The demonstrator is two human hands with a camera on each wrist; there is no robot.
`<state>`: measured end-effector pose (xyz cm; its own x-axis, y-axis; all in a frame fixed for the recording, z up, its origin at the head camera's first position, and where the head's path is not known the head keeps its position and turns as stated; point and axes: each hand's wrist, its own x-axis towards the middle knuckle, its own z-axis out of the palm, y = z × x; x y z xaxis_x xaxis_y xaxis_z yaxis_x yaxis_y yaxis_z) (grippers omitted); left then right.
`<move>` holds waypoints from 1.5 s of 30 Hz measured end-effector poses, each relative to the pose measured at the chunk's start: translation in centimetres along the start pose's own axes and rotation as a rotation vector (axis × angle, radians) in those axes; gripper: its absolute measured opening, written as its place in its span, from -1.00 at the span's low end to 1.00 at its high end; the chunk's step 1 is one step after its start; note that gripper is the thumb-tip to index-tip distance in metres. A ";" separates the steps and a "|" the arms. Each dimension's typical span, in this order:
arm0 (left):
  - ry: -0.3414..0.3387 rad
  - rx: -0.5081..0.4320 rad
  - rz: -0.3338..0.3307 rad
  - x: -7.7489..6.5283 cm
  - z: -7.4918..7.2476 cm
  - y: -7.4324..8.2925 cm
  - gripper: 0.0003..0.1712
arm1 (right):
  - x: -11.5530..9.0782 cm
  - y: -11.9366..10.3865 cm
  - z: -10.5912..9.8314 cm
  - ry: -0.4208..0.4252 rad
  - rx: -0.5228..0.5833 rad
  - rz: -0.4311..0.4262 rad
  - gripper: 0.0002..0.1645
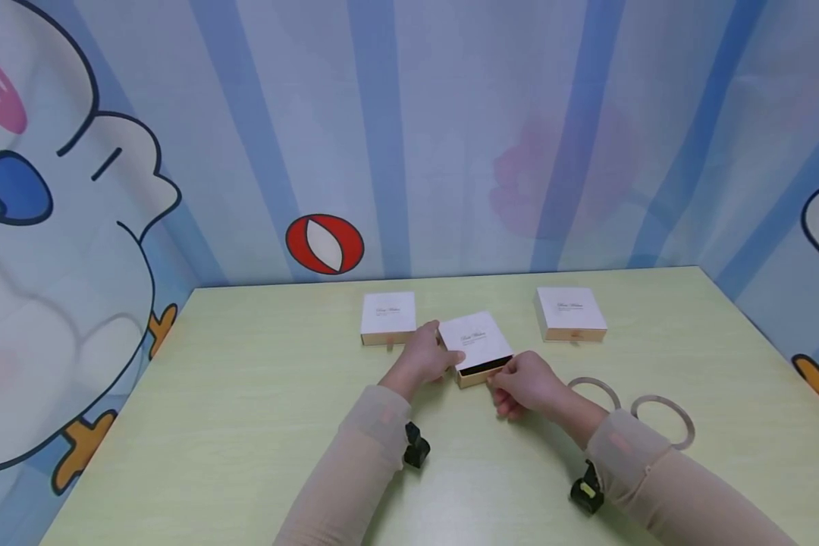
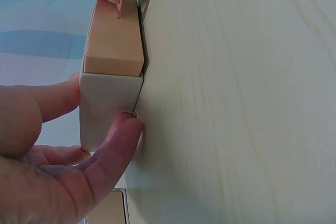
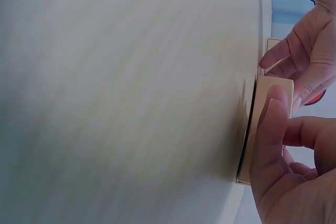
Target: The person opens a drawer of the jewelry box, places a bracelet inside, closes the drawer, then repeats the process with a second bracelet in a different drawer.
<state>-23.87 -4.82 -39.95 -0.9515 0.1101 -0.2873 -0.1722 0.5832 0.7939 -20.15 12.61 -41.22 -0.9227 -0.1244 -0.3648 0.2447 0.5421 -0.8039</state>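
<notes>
Middle box (image 1: 476,337) lies between my left fingers (image 2: 114,153), curled round its left side, and my right fingers (image 3: 270,127), pinching the tab (image 2: 119,9) of its partly-out drawer (image 2: 113,43) (facing near, slightly right).

Pale desk (image 1: 246,425), loud backdrop (image 1: 450,114)

So the middle box (image 1: 475,339) was white with a tan drawer (image 2: 113,40), and the desk was pale yellow-green with faint wood grain. Sleeves (image 1: 355,470) were beige, rings (image 1: 689,426) greyish. Backdrop had blue stripes plus a red-and-white oval (image 1: 324,244).

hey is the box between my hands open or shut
Partly open: its tan drawer pokes out of the white cover, with a dark strip showing.
</notes>
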 end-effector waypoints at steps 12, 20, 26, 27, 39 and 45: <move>0.000 0.015 0.000 -0.1 -0.1 0.0 -0.10 | -0.2 0.2 0.0 -0.005 -0.014 -0.004 -0.73; -0.003 0.007 0.001 0.0 0.0 -0.1 -0.09 | -0.5 0.2 0.0 -0.009 -0.019 0.005 -0.73; 0.002 0.002 -0.001 0.0 0.0 0.0 -0.09 | -0.7 0.1 0.0 -0.008 -0.031 0.007 -0.72; 0.003 0.002 -0.002 0.0 0.0 0.0 -0.09 | -0.7 0.1 0.0 -0.008 -0.034 0.009 -0.72; 0.001 -0.001 -0.003 0.1 0.0 0.0 -0.08 | -1.0 0.4 0.0 -0.010 -0.020 -0.008 -0.73; 0.002 0.003 -0.002 0.0 0.0 0.0 -0.08 | -1.2 0.4 0.0 -0.011 -0.020 -0.009 -0.72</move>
<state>-23.90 -4.79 -40.00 -0.9516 0.1075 -0.2880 -0.1735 0.5856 0.7918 -18.95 13.01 -41.12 -0.9215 -0.1388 -0.3629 0.2303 0.5570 -0.7979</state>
